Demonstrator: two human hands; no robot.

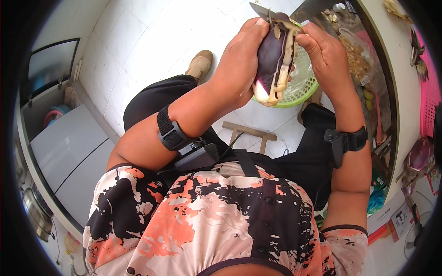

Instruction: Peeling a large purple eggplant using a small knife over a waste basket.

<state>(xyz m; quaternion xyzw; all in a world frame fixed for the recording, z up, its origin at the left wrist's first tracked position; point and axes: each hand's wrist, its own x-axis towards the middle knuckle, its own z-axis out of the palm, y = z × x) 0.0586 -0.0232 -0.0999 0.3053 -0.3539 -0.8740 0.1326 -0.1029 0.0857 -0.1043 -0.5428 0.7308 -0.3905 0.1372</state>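
A dark purple eggplant (pixel 272 55), partly peeled, is held upright over a green plastic basket (pixel 312 88). My left hand (pixel 234 62) grips it along its left side, with the thumb near its upper end. Across the top lies a metal knife blade (pixel 259 10), its tip pointing to the upper left. My right hand (pixel 323 55) holds the other end of the knife, close to the eggplant's right edge; the handle is mostly hidden by the fingers. Pale flesh shows along the eggplant's right side and lower end, where strips of peel hang.
A small wooden stool (pixel 249 131) stands on the tiled floor between my legs. At right, shelves hold a plastic bag (pixel 357 60) of dried-looking food. Above them are a pink perforated basket (pixel 430 93) and another eggplant (pixel 418 155). A grey cabinet (pixel 69 148) is at left.
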